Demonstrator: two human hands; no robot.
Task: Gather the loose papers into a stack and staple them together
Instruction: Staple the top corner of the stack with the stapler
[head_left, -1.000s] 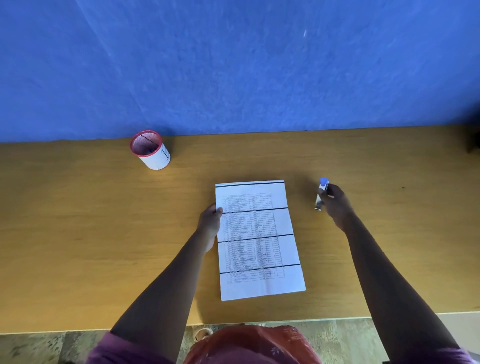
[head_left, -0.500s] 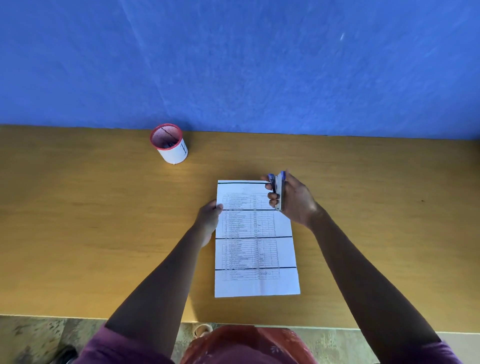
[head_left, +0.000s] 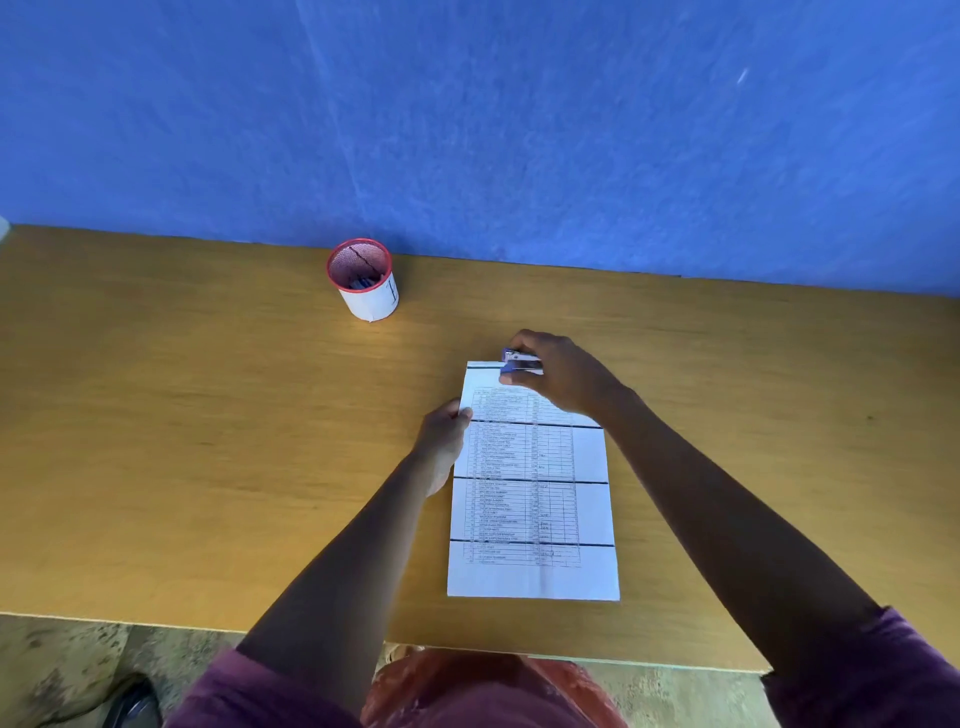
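**Trainee:** Since a second ago, the right hand (head_left: 563, 376) has carried the small blue-and-silver stapler (head_left: 521, 363) from the bare wood on the right over to the far edge of the white printed paper stack (head_left: 532, 483), hasn't it?

**Supervisor:** Yes. Now that hand wraps the stapler, fingers curled over the top, thumb below. Its mouth sits on the stack's far edge, toward the left of the middle, close to the dark line printed there. Whether the sheets are fully inside the mouth, I cannot tell; the fingers cover that part.

**Trainee:** And the left hand (head_left: 444, 441)?

**Supervisor:** It rests at the stack's left edge, thumb on top of the sheets. I judge it is holding them against the yellow-brown wooden table (head_left: 208, 415). The hands are apart, each on its own job.

**Trainee:** How do I staple well here?

**Supervisor:** The stack looks squared, lying flat near the table's front edge. Keep the left hand firm so no sheet slides. Push the stapler in until all sheets are seated, then squeeze once, straight and hard. A half squeeze probably bends the staple.

**Trainee:** Does the white cup with the red rim (head_left: 363, 280) matter?

**Supervisor:** No. It stands well apart, near the blue wall (head_left: 467, 130).
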